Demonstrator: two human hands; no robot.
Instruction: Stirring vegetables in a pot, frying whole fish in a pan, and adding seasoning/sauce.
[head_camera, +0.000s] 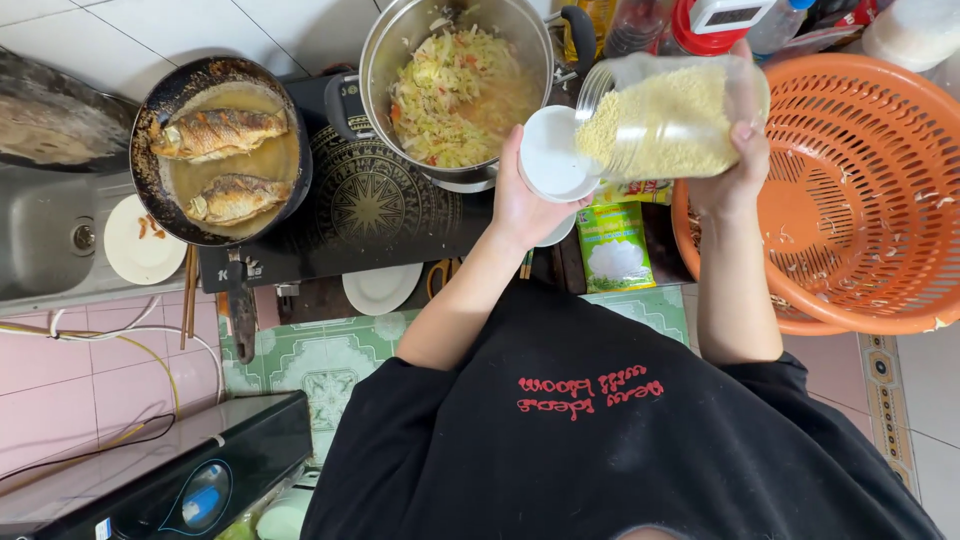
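My right hand (740, 165) grips a clear jar (660, 120) of pale yellow granules, tipped on its side with the open mouth facing a steel pot (375, 60). The pot holds shredded cabbage and other vegetables in broth (455, 85). My left hand (512, 205) holds the jar's white round lid (553, 155) just under the jar's mouth, beside the pot's rim. The pot stands on a black cooktop (370, 210).
A black frying pan (150, 190) with two fried fish (220, 135) in oil sits left on the cooktop. An orange perforated basket (860, 200) is at the right. A green packet (612, 245), white dishes (140, 245) (382, 290), chopsticks (188, 295) and a sink (40, 230) lie around.
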